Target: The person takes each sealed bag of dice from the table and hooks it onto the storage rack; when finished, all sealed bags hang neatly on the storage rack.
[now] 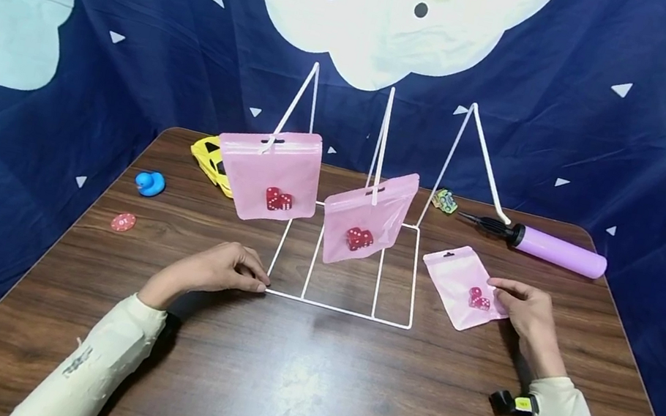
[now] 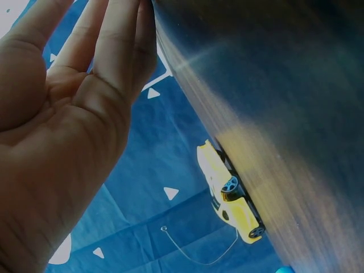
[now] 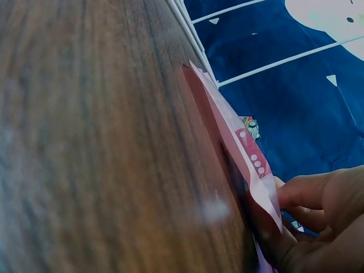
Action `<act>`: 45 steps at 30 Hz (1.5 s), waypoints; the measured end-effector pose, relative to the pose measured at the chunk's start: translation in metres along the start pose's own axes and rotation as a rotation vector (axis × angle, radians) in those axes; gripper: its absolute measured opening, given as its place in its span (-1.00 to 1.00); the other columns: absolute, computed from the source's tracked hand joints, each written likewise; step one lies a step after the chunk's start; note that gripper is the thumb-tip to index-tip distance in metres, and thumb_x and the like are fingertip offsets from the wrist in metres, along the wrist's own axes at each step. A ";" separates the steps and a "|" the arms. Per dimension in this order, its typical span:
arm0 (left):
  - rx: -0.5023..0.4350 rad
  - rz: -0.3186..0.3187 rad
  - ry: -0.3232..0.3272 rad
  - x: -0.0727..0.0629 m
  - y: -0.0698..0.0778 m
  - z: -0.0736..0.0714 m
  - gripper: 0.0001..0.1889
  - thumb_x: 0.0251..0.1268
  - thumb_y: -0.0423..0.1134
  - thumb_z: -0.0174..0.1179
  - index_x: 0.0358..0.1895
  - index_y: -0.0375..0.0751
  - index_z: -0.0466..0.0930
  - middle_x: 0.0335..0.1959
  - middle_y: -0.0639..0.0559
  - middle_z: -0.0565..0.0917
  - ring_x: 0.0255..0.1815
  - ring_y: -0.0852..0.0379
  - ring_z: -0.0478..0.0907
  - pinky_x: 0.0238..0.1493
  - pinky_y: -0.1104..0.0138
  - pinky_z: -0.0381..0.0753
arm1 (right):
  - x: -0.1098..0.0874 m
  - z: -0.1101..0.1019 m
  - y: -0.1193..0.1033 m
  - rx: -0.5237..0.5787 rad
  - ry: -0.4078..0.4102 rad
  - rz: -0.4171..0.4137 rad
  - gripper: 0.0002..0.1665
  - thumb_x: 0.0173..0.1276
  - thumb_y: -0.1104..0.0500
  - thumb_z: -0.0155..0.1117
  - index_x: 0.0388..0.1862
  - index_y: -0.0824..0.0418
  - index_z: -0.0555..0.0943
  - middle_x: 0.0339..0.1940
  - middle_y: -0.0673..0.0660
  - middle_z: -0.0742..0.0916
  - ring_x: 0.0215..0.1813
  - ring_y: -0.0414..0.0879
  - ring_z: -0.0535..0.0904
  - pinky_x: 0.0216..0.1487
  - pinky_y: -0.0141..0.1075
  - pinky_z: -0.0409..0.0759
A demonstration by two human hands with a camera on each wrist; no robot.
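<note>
My left hand (image 1: 222,269) pinches the front left corner of a white wire rack (image 1: 348,311) with thumb and fingers. On the rack's upright arms hang two pink zip bags, a left one (image 1: 238,176) and a middle one (image 1: 395,212), each with red dice showing through. To the right of the rack, my right hand (image 1: 529,318) holds the lower right edge of a third pink zip bag (image 1: 451,277), which has red dice (image 1: 479,299) inside. In the right wrist view that bag (image 3: 227,119) slants low over the tabletop, thumb and fingers at its edge.
Behind the left bag stands a yellow toy car (image 1: 206,157). A blue rubber duck (image 1: 150,184) and a red poker chip (image 1: 123,222) lie at the left. A purple hand pump (image 1: 559,252) and a small colourful toy (image 1: 444,201) are at the back right of the wooden table (image 1: 300,395).
</note>
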State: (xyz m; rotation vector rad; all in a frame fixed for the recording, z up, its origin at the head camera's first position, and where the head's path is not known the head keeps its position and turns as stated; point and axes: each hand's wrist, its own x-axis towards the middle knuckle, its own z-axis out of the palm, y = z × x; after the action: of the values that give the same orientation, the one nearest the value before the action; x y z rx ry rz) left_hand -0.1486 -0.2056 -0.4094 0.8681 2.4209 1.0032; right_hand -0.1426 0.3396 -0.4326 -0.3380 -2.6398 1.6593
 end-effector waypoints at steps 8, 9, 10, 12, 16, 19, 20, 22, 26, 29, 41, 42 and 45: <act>0.013 -0.013 0.001 0.000 0.000 0.000 -0.85 0.47 -0.26 0.44 -0.07 -0.24 0.90 -0.12 0.07 0.81 -0.09 0.19 0.64 -0.04 0.29 0.62 | -0.003 0.003 -0.006 0.006 0.068 -0.009 -0.63 0.60 0.33 0.28 0.28 0.46 0.70 -0.15 -0.25 0.67 -0.17 -0.31 0.49 -0.27 -0.51 0.53; 0.016 -0.012 0.002 0.000 0.000 0.000 -0.85 0.47 -0.25 0.44 -0.07 -0.24 0.90 -0.12 0.07 0.81 -0.09 0.18 0.65 -0.03 0.28 0.62 | -0.003 0.003 -0.007 -0.002 0.080 -0.015 -0.64 0.60 0.32 0.29 0.27 0.45 0.71 -0.14 -0.26 0.67 -0.16 -0.30 0.48 -0.27 -0.52 0.52; 0.019 -0.012 0.002 0.000 0.000 0.000 -0.85 0.47 -0.25 0.44 -0.07 -0.24 0.90 -0.12 0.07 0.81 -0.09 0.18 0.64 -0.04 0.28 0.62 | -0.004 0.003 -0.008 -0.006 0.093 -0.025 -0.65 0.59 0.31 0.30 0.26 0.44 0.71 -0.13 -0.27 0.68 -0.14 -0.29 0.48 -0.27 -0.52 0.51; 0.024 -0.008 0.002 0.000 0.000 0.000 -0.85 0.47 -0.25 0.44 -0.07 -0.24 0.90 -0.12 0.07 0.81 -0.10 0.19 0.64 -0.04 0.29 0.62 | -0.006 0.003 -0.009 -0.006 0.115 -0.048 -0.66 0.59 0.31 0.32 0.24 0.44 0.72 -0.13 -0.30 0.69 -0.12 -0.28 0.47 -0.27 -0.53 0.50; 0.028 -0.005 0.001 0.001 0.000 0.000 -0.85 0.47 -0.25 0.44 -0.07 -0.24 0.90 -0.13 0.07 0.81 -0.13 0.20 0.62 -0.07 0.30 0.61 | -0.009 0.003 -0.009 0.006 0.157 -0.090 -0.66 0.58 0.29 0.34 0.21 0.45 0.73 -0.17 -0.35 0.71 -0.15 -0.32 0.50 -0.28 -0.54 0.52; 0.020 -0.013 -0.001 0.001 0.000 0.000 -0.85 0.46 -0.26 0.45 -0.07 -0.25 0.89 -0.13 0.07 0.80 -0.15 0.21 0.60 -0.10 0.32 0.60 | -0.010 0.002 -0.009 0.022 0.183 -0.099 -0.69 0.58 0.29 0.35 0.19 0.43 0.75 -0.19 -0.35 0.72 -0.18 -0.33 0.51 -0.29 -0.54 0.52; 0.017 -0.016 -0.002 0.001 0.000 0.000 -0.85 0.46 -0.26 0.45 -0.07 -0.26 0.89 -0.13 0.07 0.80 -0.16 0.21 0.59 -0.11 0.32 0.59 | -0.010 0.001 -0.009 0.031 0.189 -0.099 -0.70 0.58 0.29 0.34 0.18 0.42 0.76 -0.19 -0.35 0.72 -0.17 -0.33 0.51 -0.28 -0.54 0.52; 0.009 -0.023 -0.003 0.001 0.000 0.000 -0.85 0.46 -0.26 0.45 -0.07 -0.26 0.89 -0.13 0.07 0.80 -0.18 0.22 0.58 -0.13 0.34 0.58 | -0.011 0.000 -0.011 0.048 0.201 -0.103 -0.72 0.58 0.30 0.34 0.16 0.40 0.77 -0.20 -0.35 0.72 -0.17 -0.33 0.51 -0.28 -0.54 0.50; 0.004 -0.025 -0.003 0.002 0.000 0.000 -0.84 0.46 -0.26 0.45 -0.06 -0.27 0.89 -0.14 0.07 0.80 -0.18 0.23 0.58 -0.14 0.34 0.58 | -0.010 0.000 -0.013 0.149 0.240 -0.118 -0.78 0.56 0.37 0.35 0.08 0.37 0.81 -0.26 -0.32 0.76 -0.20 -0.34 0.53 -0.27 -0.55 0.49; 0.005 -0.017 -0.001 0.000 0.000 -0.001 -0.84 0.46 -0.26 0.45 -0.06 -0.27 0.89 -0.14 0.07 0.79 -0.18 0.23 0.58 -0.13 0.33 0.59 | -0.010 0.003 -0.016 0.273 0.285 -0.153 -0.80 0.51 0.46 0.36 0.00 0.37 0.83 -0.30 -0.25 0.80 -0.26 -0.32 0.57 -0.29 -0.57 0.49; 0.017 -0.015 0.003 0.000 0.000 -0.001 -0.83 0.47 -0.24 0.45 -0.05 -0.25 0.89 -0.11 0.07 0.80 -0.13 0.21 0.60 -0.06 0.31 0.60 | -0.017 0.007 -0.031 0.878 0.308 -0.488 -0.86 0.44 0.65 0.26 -0.10 0.67 0.73 -0.32 0.18 0.82 -0.34 -0.18 0.62 -0.35 -0.49 0.58; 0.016 -0.016 0.003 0.001 0.000 -0.001 -0.83 0.47 -0.24 0.45 -0.06 -0.25 0.89 -0.11 0.07 0.80 -0.14 0.21 0.60 -0.07 0.32 0.60 | -0.018 0.007 -0.033 0.954 0.294 -0.514 -0.86 0.42 0.67 0.25 -0.11 0.70 0.71 -0.32 0.22 0.81 -0.33 -0.15 0.63 -0.34 -0.46 0.62; 0.009 -0.019 0.008 0.002 -0.002 0.002 -0.84 0.46 -0.25 0.45 -0.06 -0.25 0.89 -0.12 0.07 0.80 -0.15 0.22 0.60 -0.09 0.32 0.60 | -0.020 0.006 -0.039 1.115 0.257 -0.566 -0.84 0.39 0.74 0.20 -0.13 0.75 0.68 -0.34 0.30 0.78 -0.34 -0.09 0.65 -0.32 -0.40 0.68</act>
State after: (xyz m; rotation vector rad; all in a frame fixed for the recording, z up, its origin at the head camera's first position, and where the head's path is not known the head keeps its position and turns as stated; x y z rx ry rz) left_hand -0.1498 -0.2048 -0.4122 0.8435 2.4377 0.9919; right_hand -0.1305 0.3140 -0.3979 0.1959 -1.1386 2.2559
